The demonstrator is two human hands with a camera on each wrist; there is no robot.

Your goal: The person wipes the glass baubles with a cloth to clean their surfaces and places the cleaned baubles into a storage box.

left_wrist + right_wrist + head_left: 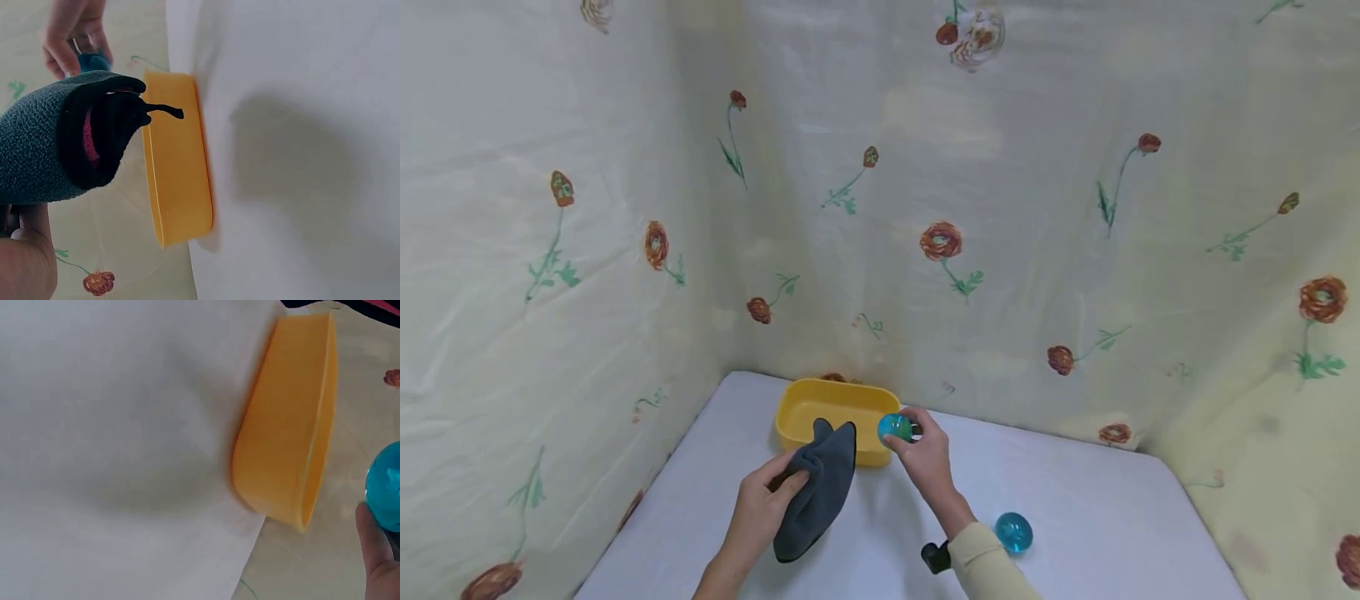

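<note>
My left hand (760,504) grips a folded dark grey cloth (822,492) with black edging, held up in front of the yellow tub. In the left wrist view the cloth (37,144) shows a pink inner side and a short black loop or tag. Between thumb and fingers, my right hand (928,458) pinches a clear blue ball (895,427) at the tub's right front corner, above the table. The same ball (386,487) appears at the right edge of the right wrist view. A yellow tub (838,393) stands at the back of the table.
A second clear blue ball (1014,532) lies on the white table (1097,508), right of my right forearm. A black strap piece (936,557) shows at the right wrist. Flowered curtain cloth (850,250) hangs behind and on both sides.
</note>
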